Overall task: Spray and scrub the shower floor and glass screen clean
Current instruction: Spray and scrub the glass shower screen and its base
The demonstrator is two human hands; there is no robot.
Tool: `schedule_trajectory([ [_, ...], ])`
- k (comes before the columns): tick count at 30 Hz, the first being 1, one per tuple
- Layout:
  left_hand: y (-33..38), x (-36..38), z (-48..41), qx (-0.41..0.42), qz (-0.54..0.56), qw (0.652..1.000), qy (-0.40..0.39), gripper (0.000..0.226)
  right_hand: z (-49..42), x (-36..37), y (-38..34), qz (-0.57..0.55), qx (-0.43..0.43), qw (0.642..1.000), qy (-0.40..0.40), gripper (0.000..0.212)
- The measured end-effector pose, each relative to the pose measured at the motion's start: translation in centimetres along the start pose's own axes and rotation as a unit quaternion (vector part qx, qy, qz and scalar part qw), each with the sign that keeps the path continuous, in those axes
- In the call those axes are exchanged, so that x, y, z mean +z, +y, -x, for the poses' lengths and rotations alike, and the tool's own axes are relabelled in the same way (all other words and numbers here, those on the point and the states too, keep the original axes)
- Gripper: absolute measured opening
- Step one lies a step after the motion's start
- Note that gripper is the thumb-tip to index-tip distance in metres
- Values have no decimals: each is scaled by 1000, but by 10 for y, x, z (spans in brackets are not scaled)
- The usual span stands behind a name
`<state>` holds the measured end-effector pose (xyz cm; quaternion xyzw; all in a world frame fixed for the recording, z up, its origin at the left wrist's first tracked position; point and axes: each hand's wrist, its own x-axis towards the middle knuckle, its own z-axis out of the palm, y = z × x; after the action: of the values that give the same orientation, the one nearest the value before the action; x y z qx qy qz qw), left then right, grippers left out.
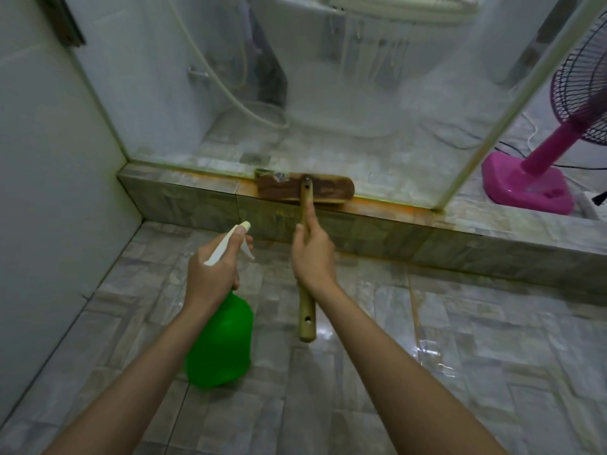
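Grey marbled tiles cover the shower floor (361, 372), wet and glinting on the right. A raised tiled kerb (394, 238) crosses the head view, its top edge stained orange. On it stands the glass screen (328, 110), cloudy with a whitish film. A toilet (345, 103) shows dimly through the glass. A white wall (49, 192) closes the left side, and a pink fan (538, 172) stands on the floor beyond the screen's right edge.

The brush (325, 189) has a dark, worn wooden head that lies crosswise along the kerb top, touching the foot of the glass. Its pale wooden handle (307, 313) runs almost straight away from the person, with the free end nearest them and a small hole near that end. The right hand (312, 257) is closed round the middle of the handle.

The left hand (213, 274) grips the neck of a spray bottle (223, 343), just left of the handle and above the floor. Its bright green body hangs down towards the person. The white trigger head points up and away towards the kerb and glass.
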<state>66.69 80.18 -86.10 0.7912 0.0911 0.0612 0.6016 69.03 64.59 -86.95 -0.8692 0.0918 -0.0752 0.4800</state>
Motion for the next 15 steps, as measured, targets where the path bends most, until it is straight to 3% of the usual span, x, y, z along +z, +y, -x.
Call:
schedule_trajectory([
  [2,-1,-1,-1,3,14,1000,4,26,2,-23,13,16,3,1000,17,54],
  [7,-1,0,-1,17,-8,1000,2,32,17,-110,70,12,105,976,191,51],
  [11,9,26,-4,-3,-2,999,-38,26,21,-106,76,28,101,972,211,52],
  [15,26,61,-19,5,-30,998,-57,47,23,-110,83,40,74,977,196,52],
])
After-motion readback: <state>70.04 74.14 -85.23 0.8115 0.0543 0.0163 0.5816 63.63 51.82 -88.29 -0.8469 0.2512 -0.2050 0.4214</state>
